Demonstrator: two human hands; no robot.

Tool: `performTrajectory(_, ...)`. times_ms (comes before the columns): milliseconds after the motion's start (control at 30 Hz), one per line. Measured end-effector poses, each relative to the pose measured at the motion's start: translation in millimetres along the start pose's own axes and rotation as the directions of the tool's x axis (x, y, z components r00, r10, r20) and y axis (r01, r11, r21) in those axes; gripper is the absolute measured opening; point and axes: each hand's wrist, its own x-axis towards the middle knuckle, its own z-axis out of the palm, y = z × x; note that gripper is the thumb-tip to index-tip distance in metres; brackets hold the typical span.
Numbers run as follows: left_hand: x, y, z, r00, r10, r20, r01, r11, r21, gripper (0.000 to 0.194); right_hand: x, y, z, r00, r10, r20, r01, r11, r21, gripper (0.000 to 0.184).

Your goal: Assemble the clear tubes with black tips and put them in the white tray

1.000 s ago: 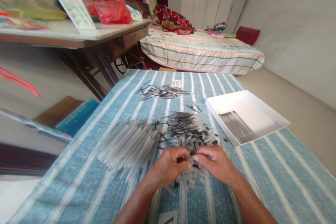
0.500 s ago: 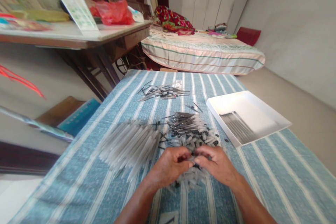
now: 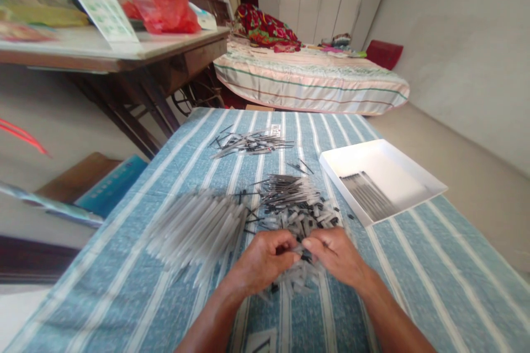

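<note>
My left hand (image 3: pixel 267 259) is closed in a pinch over a heap of small translucent and black pieces that look like pen caps (image 3: pixel 298 281). My right hand (image 3: pixel 337 253) pinches too, its fingertips close to the left ones. Whatever sits between the fingers is too small and hidden to name. Just beyond the hands lies a bundle of thin dark refills with pale ends (image 3: pixel 285 190). Left of my left hand, a broad pile of long translucent pen barrels (image 3: pixel 202 231) lies side by side.
An open white box (image 3: pixel 408 179) at the right holds a row of finished-looking grey pens (image 3: pixel 366 196). A loose heap of thin dark and pale sticks (image 3: pixel 252 143) lies toward the table's far end. The striped blue cloth (image 3: pixel 144 309) covers the table. A side desk (image 3: pixel 174 47) and bed (image 3: pixel 310 80) stand beyond.
The view has shifted slightly, so the scene sits a little further left. My right fingertips have moved slightly; both hands stay pinched over the same heap.
</note>
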Motion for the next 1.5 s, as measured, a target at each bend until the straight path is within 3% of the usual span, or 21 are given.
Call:
performTrajectory(100, -0.2, 2.2, -0.5, 1.0, 0.001, 0.0, -0.001, 1.0, 0.01, 0.006, -0.3, -0.5, -0.6, 1.0, 0.008, 0.004, -0.008, 1.0, 0.005, 0.03)
performTrajectory(267, -0.5, 1.0, -0.3, 1.0, 0.009, 0.001, -0.009, 0.999, 0.04, 0.006, -0.8, -2.0, -1.4, 1.0, 0.024, 0.004, -0.024, 1.0, -0.018, 0.043)
performTrajectory(400, -0.3, -1.9, 0.6, 1.0, 0.013, -0.002, -0.013, 0.998, 0.064, 0.007, -1.2, -2.0, -2.8, 1.0, 0.015, 0.011, -0.016, 1.0, 0.007, 0.028)
performTrajectory(500, 0.4, -1.8, 0.6, 1.0, 0.03, -0.004, -0.029, 0.995, 0.09, 0.007, -0.9, -1.5, -2.7, 1.0, 0.001, 0.013, -0.001, 1.0, 0.011, 0.031)
performTrajectory(633, 1.0, 2.9, -1.5, 0.991, 0.121, -0.05, -0.109, 0.975, 0.191, 0.01, 0.0, -1.2, -2.8, 1.0, 0.008, -0.014, -0.008, 1.0, -0.003, 0.039)
performTrajectory(933, -2.2, 2.9, -0.6, 0.956, 0.29, -0.037, -0.26, 0.902, 0.345, 0.018, 0.3, 0.3, -2.1, 0.993, 0.107, -0.058, -0.105, 0.994, 0.032, 0.042)
performTrajectory(1300, -1.3, -2.1, 5.0, 0.939, 0.33, -0.1, -0.227, 0.809, 0.542, 0.011, 3.4, -1.7, -1.0, 0.987, 0.149, -0.06, -0.144, 0.986, 0.078, 0.043)
performTrajectory(1500, -1.0, -2.6, 5.8, 0.931, 0.338, -0.139, -0.206, 0.801, 0.562, 0.007, 3.8, -1.2, -3.4, 0.986, 0.147, -0.084, -0.14, 0.986, 0.091, 0.045)
